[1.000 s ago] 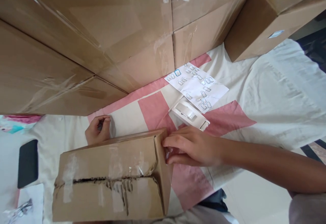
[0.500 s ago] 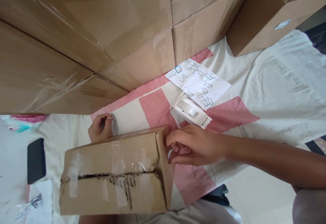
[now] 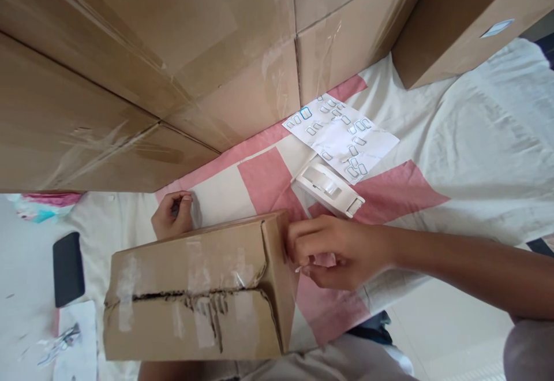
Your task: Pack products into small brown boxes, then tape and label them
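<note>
A taped brown cardboard box (image 3: 186, 312) with a ragged, torn seam lies in front of me. My left hand (image 3: 173, 215) rests behind its far edge, fingers curled closed; whether anything is inside them is hidden. At the box's right end, my right hand (image 3: 335, 251) has its fingers bent in a pinch. A small whitish piece (image 3: 299, 269) shows at the fingertips, too little visible to tell tape from sticker. Just beyond that hand lies a white tape dispenser (image 3: 326, 187). A white sheet with small blue-outlined labels (image 3: 340, 135) lies behind the dispenser.
Large taped cartons (image 3: 142, 69) form a wall at the back, with another carton (image 3: 450, 29) at the right. A pink and white cloth (image 3: 471, 133) covers the surface. At left are a dark phone-like object (image 3: 68, 269) and a white paper (image 3: 77, 358) with a crumpled bit on it.
My right hand has shifted slightly, and the whitish piece at its fingertips shows less than before. The left hand keeps its curled pose. The view has tilted a little.
</note>
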Available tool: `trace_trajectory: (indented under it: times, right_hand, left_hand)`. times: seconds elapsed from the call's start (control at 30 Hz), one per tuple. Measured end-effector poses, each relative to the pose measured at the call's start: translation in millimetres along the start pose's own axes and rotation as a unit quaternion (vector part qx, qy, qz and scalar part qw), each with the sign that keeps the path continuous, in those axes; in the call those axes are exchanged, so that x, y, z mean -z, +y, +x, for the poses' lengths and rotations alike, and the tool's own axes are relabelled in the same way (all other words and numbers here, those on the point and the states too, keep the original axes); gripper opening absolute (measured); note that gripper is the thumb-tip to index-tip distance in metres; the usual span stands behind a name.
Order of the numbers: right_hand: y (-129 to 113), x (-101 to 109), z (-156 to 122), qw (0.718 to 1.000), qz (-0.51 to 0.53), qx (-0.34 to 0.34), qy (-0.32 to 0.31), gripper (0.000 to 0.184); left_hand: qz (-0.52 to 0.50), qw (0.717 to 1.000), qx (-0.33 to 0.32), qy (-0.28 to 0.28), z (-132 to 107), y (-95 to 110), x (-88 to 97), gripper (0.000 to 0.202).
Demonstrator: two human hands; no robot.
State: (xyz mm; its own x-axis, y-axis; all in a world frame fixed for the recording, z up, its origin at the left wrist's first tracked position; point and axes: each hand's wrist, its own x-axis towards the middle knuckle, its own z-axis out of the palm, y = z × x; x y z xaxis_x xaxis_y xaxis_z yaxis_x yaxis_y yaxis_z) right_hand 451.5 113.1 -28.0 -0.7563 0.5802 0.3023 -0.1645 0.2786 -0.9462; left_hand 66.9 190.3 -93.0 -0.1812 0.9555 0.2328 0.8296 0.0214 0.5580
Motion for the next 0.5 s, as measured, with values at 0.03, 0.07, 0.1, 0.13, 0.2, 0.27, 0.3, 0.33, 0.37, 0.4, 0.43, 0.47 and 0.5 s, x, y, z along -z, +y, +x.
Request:
trace_trajectory:
  times: [0.03, 0.07, 0.1, 0.13, 0.2, 0.27, 0.3, 0.33, 0.37, 0.4, 0.43, 0.47, 0.5]
  right_hand:
    - [0.5, 0.2, -0.2, 1.000, 0.001, 0.000, 0.001, 0.019]
    - [1.0, 0.5, -0.3, 1.000, 0.000, 0.001, 0.003, 0.019]
    - [1.6, 0.8, -0.2, 1.000, -0.002, 0.001, 0.004, 0.018]
    - [2.0, 1.2, -0.2, 1.000, -0.004, 0.001, 0.004, 0.017]
    - [2.4, 2.1, 0.0, 1.000, -0.012, -0.003, -0.004, 0.015]
    - [2.2, 2.8, 0.0, 1.000, -0.020, -0.007, -0.016, 0.014]
    - [2.1, 3.1, -0.1, 1.000, -0.023, -0.006, -0.019, 0.014]
    - [2.1, 3.2, -0.2, 0.999, -0.026, -0.005, -0.019, 0.014]
    - [2.2, 3.2, -0.3, 0.999, -0.031, -0.005, -0.018, 0.015]
    - [2.6, 3.0, -0.4, 0.999, -0.036, -0.004, -0.015, 0.016]
    - [3.2, 2.8, -0.6, 0.999, -0.042, -0.002, -0.013, 0.016]
    - [4.1, 2.5, -0.8, 0.999, -0.049, 0.000, -0.011, 0.017]
    - [5.0, 2.1, -1.1, 0.998, -0.058, 0.003, -0.010, 0.018]
  left_hand:
    - [-0.003, 1.000, -0.001, 0.002, 0.0, -0.6, -0.1, 0.025]
    - [-0.006, 1.000, -0.003, 0.004, -0.1, -0.9, 0.0, 0.025]
    - [-0.010, 1.000, -0.005, 0.003, -0.2, -0.9, 0.1, 0.025]
    - [-0.014, 1.000, -0.008, 0.001, -0.4, -0.6, 0.4, 0.024]
    - [-0.017, 1.000, -0.013, -0.005, -0.7, 0.1, 0.9, 0.024]
    - [-0.015, 1.000, -0.010, -0.010, -0.5, 0.4, 1.2, 0.024]
    - [-0.014, 1.000, -0.006, -0.009, -0.2, 0.3, 1.1, 0.025]
    - [-0.012, 1.000, -0.004, -0.006, 0.1, 0.1, 1.0, 0.025]
    - [-0.009, 1.000, -0.003, -0.005, 0.4, -0.1, 0.9, 0.025]
    - [-0.006, 1.000, -0.003, -0.004, 0.6, -0.2, 0.9, 0.026]
    - [-0.003, 1.000, -0.004, -0.005, 0.8, 0.0, 1.0, 0.026]
    - [-0.002, 1.000, -0.004, -0.006, 0.8, 0.3, 1.1, 0.025]
    - [-0.002, 1.000, -0.004, -0.008, 0.7, 0.8, 1.4, 0.025]
